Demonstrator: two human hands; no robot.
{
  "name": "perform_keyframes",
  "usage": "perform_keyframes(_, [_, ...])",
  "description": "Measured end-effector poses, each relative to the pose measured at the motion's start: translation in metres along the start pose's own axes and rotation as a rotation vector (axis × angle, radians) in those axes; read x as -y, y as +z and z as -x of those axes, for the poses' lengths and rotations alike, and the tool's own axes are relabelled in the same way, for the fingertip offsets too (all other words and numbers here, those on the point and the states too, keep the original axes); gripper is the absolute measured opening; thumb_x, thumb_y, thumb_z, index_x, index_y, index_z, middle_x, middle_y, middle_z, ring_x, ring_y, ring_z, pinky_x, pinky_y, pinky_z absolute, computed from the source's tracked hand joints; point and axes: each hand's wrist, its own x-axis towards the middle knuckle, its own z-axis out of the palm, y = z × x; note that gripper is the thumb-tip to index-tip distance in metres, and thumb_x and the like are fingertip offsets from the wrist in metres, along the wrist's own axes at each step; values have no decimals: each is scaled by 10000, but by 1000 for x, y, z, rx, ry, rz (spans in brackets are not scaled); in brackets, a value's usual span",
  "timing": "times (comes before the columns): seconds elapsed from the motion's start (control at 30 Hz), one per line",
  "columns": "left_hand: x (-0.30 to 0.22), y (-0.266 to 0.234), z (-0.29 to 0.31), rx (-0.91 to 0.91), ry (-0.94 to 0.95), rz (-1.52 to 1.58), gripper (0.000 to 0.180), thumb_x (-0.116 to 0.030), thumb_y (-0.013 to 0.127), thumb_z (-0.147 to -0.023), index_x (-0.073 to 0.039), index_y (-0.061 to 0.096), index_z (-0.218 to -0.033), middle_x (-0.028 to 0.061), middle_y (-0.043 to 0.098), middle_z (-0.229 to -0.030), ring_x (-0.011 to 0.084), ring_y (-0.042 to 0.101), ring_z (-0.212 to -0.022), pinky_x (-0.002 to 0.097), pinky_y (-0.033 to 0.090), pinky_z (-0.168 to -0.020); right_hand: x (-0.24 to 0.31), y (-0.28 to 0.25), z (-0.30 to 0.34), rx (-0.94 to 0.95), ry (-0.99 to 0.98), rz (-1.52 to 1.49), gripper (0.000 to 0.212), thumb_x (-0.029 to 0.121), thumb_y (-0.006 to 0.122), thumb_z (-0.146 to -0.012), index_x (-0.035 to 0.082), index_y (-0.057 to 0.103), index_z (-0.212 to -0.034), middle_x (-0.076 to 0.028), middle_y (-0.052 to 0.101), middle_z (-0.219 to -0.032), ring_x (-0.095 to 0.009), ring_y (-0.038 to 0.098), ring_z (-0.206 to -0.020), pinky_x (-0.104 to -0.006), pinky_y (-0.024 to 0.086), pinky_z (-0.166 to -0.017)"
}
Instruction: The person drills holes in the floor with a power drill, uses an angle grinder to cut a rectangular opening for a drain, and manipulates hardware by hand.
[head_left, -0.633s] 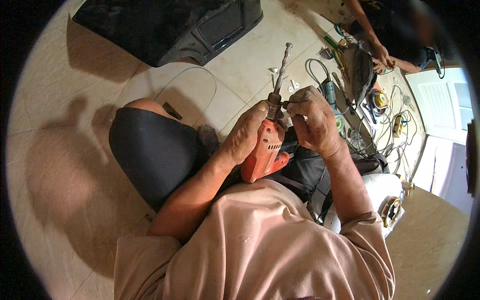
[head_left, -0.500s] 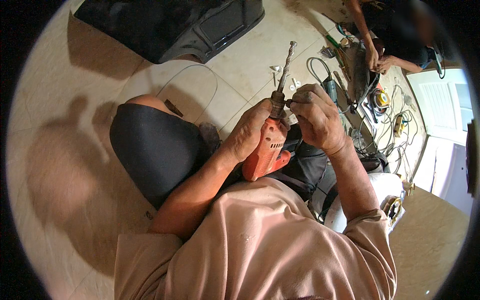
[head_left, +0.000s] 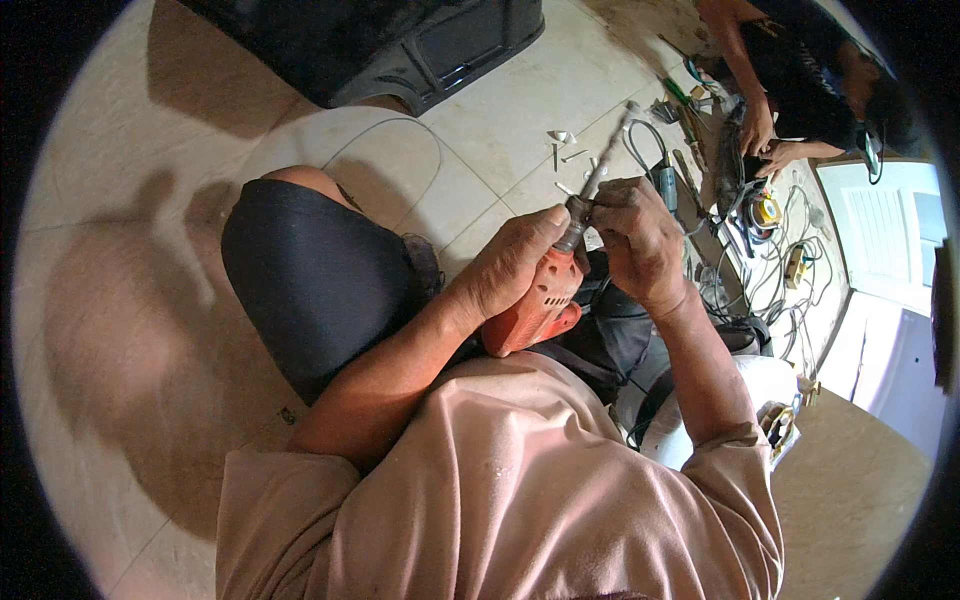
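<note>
OK, left hand (head_left: 508, 265) is gripping the red drill (head_left: 530, 312) around its front, thumb resting by the dark chuck (head_left: 573, 236). Right hand (head_left: 642, 242) is bunching narrow at the chuck's other side; can't tell if its fingers are pinching anything. Drill is sitting tilted over the lap, in front of the shirt (head_left: 500, 470), right of the left leg (head_left: 320, 285). Bit, a bit blurred (head_left: 611, 150), is pointing up-right, away from the body. Loose screws (head_left: 556, 157) are lying left of it. Beyond the right hand, a grey power tool (head_left: 664, 182) is lying near tangled cables (head_left: 792, 272). Co-worker's hands (head_left: 762, 140) are working farther off.
</note>
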Motion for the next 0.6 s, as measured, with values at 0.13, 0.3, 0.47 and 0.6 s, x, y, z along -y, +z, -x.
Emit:
perform_keyframes(0.13, [-4,4,2,-77,92,-39,612,-562,374,-1054,-26,661,-986,72,681,-835,142,639,-785,300,524,-760,1,0,4,-28,-54,-24,272,-122,672,-760,29,603,-975,-149,642,-920,-341,645,-830,-402,521,-726])
perform_keyframes(0.3, [-3,1,0,-198,27,-5,616,-576,381,-1052,-31,662,-989,56,678,-845,127,633,-768,284,531,-743,9,10,12,-164,229,-203,242,-115,662,-815,20,585,-999,-162,654,-946,-313,654,-835,-381,521,-732])
perform_keyframes(0.47, [3,2,-5,-164,44,70,624,-583,359,-1057,-36,655,-1014,49,679,-859,126,645,-787,275,534,-750,3,11,6,-109,56,-56,254,-100,666,-799,21,589,-1008,-151,643,-952,-338,629,-832,-404,500,-718])
perform_keyframes(0.6, [7,-1,-4,-147,35,88,634,-585,331,-1063,-35,645,-1034,47,681,-863,127,648,-801,275,538,-752,-2,4,0,-64,21,-46,294,-84,679,-743,19,614,-1011,-141,645,-974,-360,641,-891,-431,523,-774])
